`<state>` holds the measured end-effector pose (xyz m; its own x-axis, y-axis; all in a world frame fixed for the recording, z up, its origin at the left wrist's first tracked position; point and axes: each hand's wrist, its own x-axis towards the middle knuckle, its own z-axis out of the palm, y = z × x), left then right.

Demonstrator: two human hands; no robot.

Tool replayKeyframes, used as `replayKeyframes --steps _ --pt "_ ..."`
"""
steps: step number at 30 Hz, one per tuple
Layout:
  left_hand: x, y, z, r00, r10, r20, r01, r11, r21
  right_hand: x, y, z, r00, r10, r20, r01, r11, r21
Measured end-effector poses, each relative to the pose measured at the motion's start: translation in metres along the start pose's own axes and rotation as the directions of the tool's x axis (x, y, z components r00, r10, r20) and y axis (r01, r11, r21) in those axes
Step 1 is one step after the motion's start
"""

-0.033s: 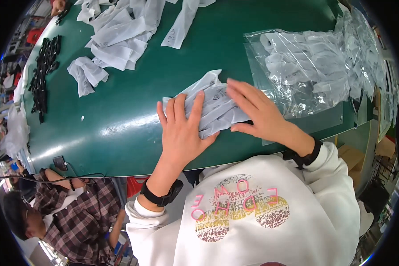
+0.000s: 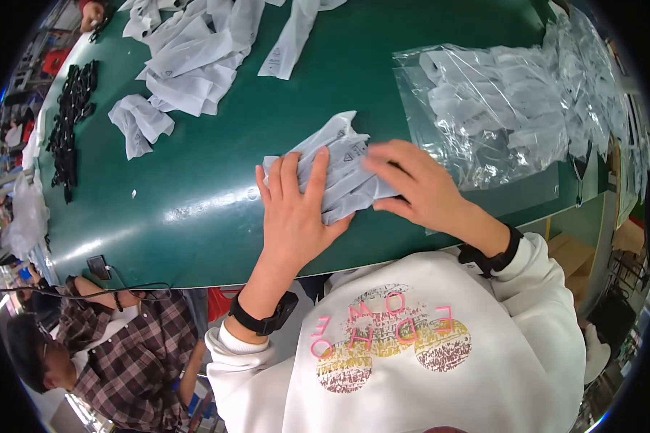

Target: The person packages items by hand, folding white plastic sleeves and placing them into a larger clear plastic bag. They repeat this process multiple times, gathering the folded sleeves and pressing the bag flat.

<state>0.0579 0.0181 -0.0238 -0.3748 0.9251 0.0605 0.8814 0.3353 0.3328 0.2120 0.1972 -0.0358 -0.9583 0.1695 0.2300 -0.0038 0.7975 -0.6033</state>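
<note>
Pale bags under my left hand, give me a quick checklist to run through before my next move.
1. Left hand on the pale bags: ok, fingers spread across their left part.
2. Right hand touching them: cannot tell, fingertips blurred at their right edge.
3. Bag ends lined up: not ok, they stick out unevenly.
4. Bag contents: cannot tell.
5. Loose pale bags apart from the handled ones: ok, green table shows between.
6. Black pile away from both hands: ok, far left.

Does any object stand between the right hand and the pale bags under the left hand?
No visible object: the right hand is at the right edge of the pale bags, the left hand on their left part.
</note>
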Motion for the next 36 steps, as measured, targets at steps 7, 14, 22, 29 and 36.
replayKeyframes --steps 7,14,22,29,36 --pt "-0.002 0.006 0.002 1.000 0.009 -0.002 -0.009 0.999 0.045 -0.018 -0.003 0.021 0.993 -0.003 -0.114 0.003 1.000 0.002" --pt "-0.004 0.004 0.010 0.999 0.035 0.000 -0.035 0.995 0.091 -0.019 -0.029 -0.024 0.925 0.016 -0.379 -0.163 0.918 -0.361" --pt "0.050 0.043 -0.010 0.925 0.346 0.156 -0.319 0.932 -0.172 -0.077 0.008 -0.048 0.700 0.349 -0.623 -0.471 0.881 -0.036" --pt "0.132 0.122 0.033 0.797 0.543 0.265 -0.384 0.793 -0.473 -0.117 0.000 -0.079 0.586 0.431 -0.687 -0.437 0.881 0.180" --pt "0.115 0.189 0.053 0.899 0.274 0.342 -0.301 0.953 0.027 -0.114 -0.016 -0.045 0.818 0.249 -0.518 -0.255 0.965 0.060"
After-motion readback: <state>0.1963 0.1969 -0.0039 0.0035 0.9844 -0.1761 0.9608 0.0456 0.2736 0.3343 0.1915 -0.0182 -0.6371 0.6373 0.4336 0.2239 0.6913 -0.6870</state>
